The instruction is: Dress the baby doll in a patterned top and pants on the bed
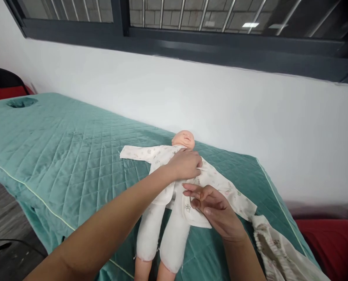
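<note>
A baby doll [183, 137] lies on its back with its head toward the wall. Its soft white legs [150, 230] point toward me. It wears a white baby shirt [221, 179] with small prints, sleeves spread to both sides and the front parted over the belly. My left hand [185, 164] is on the doll's chest, fingers curled down onto the shirt front; the fingertips are partly hidden. Just below and to the right, my right hand [212, 207] hovers over the shirt's lower front flap, fingers loosely apart and nothing visible between them.
A green quilted cover [83, 156] drapes the bed, which has a face hole [22, 102] at the far left. White printed pants [282, 246] lie at the lower right. Red chairs [332, 242] stand past both ends. A white wall [221, 105] with a barred window runs behind.
</note>
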Demonstrator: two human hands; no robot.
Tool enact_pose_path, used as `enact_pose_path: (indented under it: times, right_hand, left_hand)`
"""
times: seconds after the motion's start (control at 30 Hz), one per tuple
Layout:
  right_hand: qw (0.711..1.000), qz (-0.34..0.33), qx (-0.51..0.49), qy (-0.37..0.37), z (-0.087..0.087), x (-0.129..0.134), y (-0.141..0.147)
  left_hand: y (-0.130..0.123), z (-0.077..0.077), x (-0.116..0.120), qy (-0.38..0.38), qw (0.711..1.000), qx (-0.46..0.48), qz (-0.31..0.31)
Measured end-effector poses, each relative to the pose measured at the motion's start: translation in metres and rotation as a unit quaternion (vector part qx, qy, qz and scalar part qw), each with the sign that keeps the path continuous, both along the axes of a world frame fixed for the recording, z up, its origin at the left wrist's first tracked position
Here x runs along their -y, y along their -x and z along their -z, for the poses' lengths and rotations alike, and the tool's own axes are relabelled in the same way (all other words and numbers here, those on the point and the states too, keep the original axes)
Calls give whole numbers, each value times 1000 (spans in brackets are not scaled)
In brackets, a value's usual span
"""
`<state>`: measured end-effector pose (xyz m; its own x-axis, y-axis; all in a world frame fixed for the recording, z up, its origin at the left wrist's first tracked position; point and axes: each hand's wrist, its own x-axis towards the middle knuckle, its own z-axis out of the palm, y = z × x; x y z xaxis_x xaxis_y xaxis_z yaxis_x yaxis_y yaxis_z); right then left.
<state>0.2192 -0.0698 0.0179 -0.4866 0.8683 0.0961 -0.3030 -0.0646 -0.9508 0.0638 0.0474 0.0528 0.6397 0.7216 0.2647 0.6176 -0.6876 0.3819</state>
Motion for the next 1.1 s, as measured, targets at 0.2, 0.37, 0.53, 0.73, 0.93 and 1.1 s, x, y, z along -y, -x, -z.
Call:
enact_pose_path:
  times: [0.2, 0.37, 0.53, 0.73, 0.93, 1.1]
  right_hand:
    - [999, 19, -33, 1, 3, -2, -1]
    - [995, 73, -61, 9, 5, -2, -1]
    - [974, 218, -64, -9, 13, -12, 1]
    - [927, 324, 139, -124, 21, -19, 9]
    - [903, 271, 258, -212, 17, -13, 13]
    - [902, 226, 298, -216, 14, -7, 11]
  left_hand:
    - [6, 9, -3, 46, 968, 233, -78]
    - [9, 21, -9, -11, 929, 330, -166]
    - [9, 31, -13, -40, 926, 301, -222]
    - [11, 29, -10, 1, 925, 287, -250]
    - [11, 25, -11, 33, 928, 245, -280]
    - [11, 27, -16, 50, 927, 218, -300]
